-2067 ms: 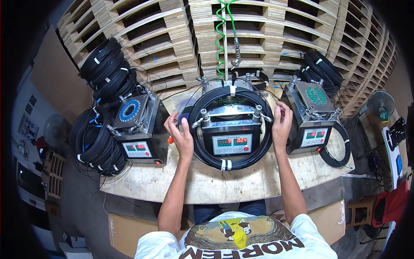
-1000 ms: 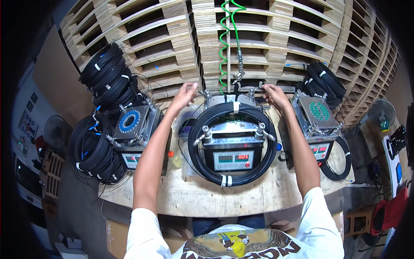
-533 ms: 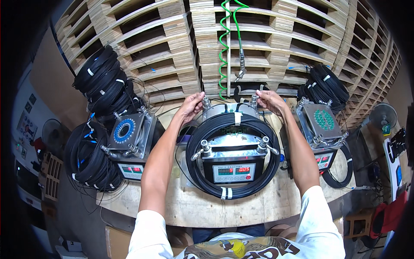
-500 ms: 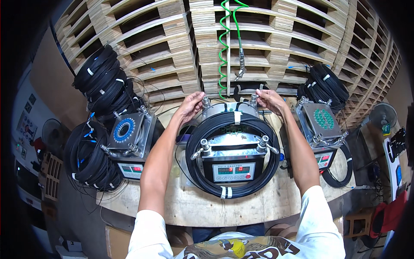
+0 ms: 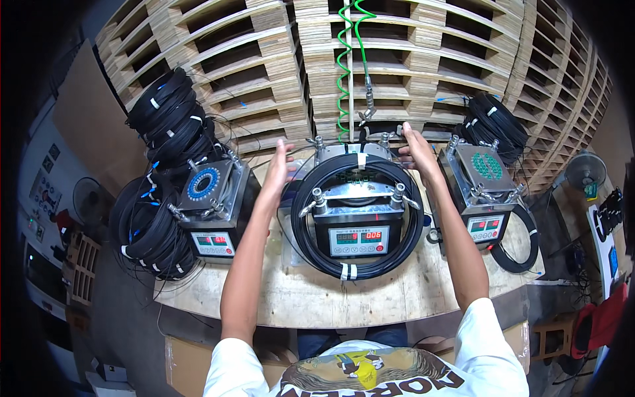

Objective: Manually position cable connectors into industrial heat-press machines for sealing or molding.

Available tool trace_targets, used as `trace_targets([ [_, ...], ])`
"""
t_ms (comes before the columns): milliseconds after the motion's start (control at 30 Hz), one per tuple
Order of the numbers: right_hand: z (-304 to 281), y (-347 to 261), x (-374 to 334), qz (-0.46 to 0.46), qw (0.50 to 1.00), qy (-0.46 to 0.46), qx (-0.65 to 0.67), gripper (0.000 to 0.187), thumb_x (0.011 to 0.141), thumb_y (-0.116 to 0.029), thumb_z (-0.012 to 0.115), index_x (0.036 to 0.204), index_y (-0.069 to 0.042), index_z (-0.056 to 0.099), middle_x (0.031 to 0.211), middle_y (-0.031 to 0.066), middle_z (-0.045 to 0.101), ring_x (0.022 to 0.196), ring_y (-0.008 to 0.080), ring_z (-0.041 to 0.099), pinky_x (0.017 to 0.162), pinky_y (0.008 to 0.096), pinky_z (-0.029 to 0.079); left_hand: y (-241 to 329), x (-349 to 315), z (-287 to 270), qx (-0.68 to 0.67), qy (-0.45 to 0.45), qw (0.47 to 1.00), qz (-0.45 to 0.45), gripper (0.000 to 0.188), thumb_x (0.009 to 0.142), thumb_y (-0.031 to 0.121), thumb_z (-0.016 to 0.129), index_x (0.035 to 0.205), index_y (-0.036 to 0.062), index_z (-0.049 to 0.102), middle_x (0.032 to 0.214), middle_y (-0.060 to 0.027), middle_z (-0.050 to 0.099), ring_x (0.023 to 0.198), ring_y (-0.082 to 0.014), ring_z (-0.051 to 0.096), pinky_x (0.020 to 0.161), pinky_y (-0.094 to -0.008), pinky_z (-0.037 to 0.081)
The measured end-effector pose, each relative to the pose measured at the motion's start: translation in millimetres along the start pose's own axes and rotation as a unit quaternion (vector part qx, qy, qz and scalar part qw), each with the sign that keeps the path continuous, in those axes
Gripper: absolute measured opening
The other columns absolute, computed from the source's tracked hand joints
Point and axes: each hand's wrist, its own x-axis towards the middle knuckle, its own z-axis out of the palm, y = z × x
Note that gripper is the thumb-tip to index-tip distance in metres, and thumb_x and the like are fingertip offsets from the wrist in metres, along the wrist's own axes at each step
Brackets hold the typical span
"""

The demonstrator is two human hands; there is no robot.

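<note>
My left hand [image 5: 280,171] and right hand [image 5: 418,155] are apart, fingers loose, nothing visible in either. Both have just come off the rear knobs [image 5: 319,144], so the middle machine [image 5: 358,223] seems free of my grip. The black coil [image 5: 324,261] rings its front. The left machine [image 5: 215,225] and right machine [image 5: 486,221] flank it on the table [image 5: 317,308].

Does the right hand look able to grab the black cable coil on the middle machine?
Probably yes: the right hand is open and looks empty beside the upper right of the black cable coil, with nothing visible between; depth is hard to judge.
</note>
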Motion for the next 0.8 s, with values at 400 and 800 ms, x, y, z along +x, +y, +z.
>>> trace_targets([
  [400, 20, 26, 4, -0.109, 0.994, 0.004, -0.010, 0.076, 0.103, -0.068, 0.031, 0.132, -0.004, 0.059, 0.126, 0.0092, 0.060, 0.082, 0.0172, 0.056, 0.083, 0.0318, 0.047, -21, 21, 55, -0.040, -0.041, 0.998, 0.038, 0.074, 0.103, 0.068, 0.032, 0.144, 0.0086, 0.050, 0.099, -0.0085, 0.058, 0.086, -0.0148, 0.053, 0.080, -0.0295, 0.047],
  [800, 27, 8, -14, -0.045, 0.999, 0.024, -0.006, 0.090, 0.096, -0.079, 0.028, 0.132, -0.005, 0.065, 0.094, 0.0104, 0.062, 0.077, 0.0165, 0.052, 0.078, 0.0292, 0.044, -10, 8, 53, -0.004, -0.007, 0.997, 0.077, 0.081, 0.103, 0.069, 0.027, 0.146, 0.0043, 0.050, 0.098, -0.0105, 0.061, 0.085, -0.0148, 0.055, 0.081, -0.0287, 0.046],
])
